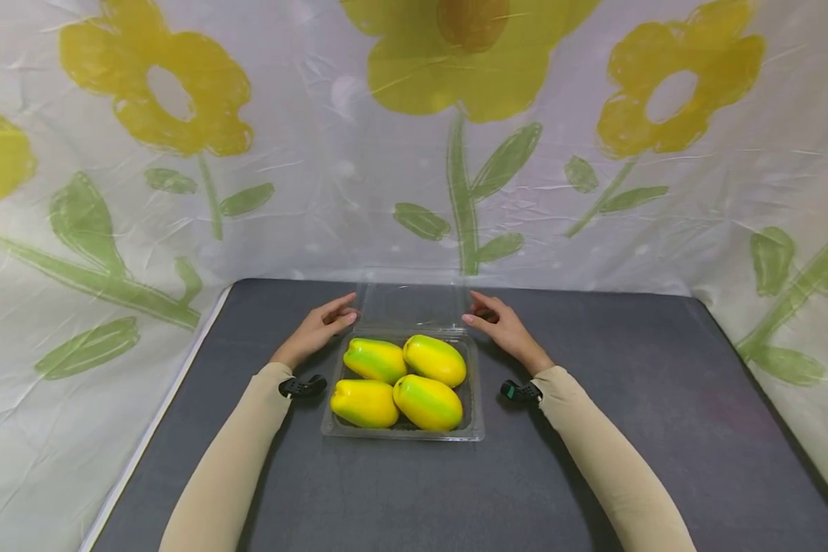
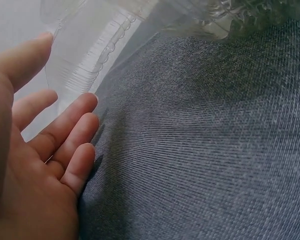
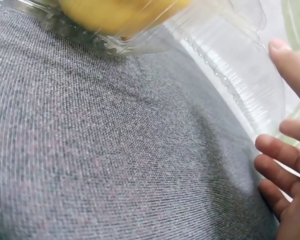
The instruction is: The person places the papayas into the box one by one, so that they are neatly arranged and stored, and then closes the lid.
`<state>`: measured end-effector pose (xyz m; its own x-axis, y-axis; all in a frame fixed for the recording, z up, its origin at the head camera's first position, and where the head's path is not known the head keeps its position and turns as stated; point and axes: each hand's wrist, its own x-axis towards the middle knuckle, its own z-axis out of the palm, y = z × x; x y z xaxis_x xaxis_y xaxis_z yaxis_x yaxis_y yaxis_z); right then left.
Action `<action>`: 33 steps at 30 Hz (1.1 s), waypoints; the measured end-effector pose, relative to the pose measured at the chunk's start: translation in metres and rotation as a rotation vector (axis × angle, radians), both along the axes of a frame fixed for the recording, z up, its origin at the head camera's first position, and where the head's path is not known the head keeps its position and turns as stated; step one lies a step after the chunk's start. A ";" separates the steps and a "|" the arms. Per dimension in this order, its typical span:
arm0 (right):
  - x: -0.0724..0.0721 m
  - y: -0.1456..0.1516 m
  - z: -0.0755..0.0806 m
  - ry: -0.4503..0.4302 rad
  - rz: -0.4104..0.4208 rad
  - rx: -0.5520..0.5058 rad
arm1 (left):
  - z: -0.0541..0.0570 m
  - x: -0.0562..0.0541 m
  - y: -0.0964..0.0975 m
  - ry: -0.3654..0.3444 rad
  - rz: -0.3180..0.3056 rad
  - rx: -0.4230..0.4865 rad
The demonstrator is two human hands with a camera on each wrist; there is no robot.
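Note:
A clear plastic clamshell box (image 1: 479,418) rests on the dark table with several plump, oblong yellow-green fruits (image 1: 428,402) in its base. Its transparent lid (image 1: 410,307) is raised at the far side. My left hand (image 1: 317,330) is beside the lid's left edge, thumb tip right at the rim and the other fingers loosely bent. At the opposite edge, my right hand (image 1: 504,326) mirrors it, its thumb (image 3: 285,60) close against the lid's rim. Thumb and fingers stand apart on both hands. In the left wrist view the ribbed lid wall (image 2: 97,55) shows beyond the fingertips.
Grey fabric-like covering (image 1: 593,460) spreads over the table around the box. A white curtain (image 1: 303,192) printed with yellow flowers hangs behind the table and at both sides. Black wrist bands (image 1: 307,386) sit over beige sleeves.

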<state>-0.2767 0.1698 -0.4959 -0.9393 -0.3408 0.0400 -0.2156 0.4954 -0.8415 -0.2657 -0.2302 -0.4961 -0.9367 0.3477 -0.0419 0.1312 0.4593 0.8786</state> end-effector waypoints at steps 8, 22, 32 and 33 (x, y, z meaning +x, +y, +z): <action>0.000 -0.002 0.004 0.011 0.001 0.001 | -0.001 -0.002 -0.002 0.013 0.000 -0.016; -0.001 0.000 0.007 0.019 -0.001 -0.003 | 0.001 -0.003 -0.001 0.065 -0.003 -0.034; 0.000 0.000 0.013 0.043 -0.015 -0.013 | 0.006 0.000 0.000 0.104 0.023 -0.041; 0.000 0.000 0.013 0.048 -0.017 -0.012 | 0.007 0.000 0.000 0.109 0.027 -0.036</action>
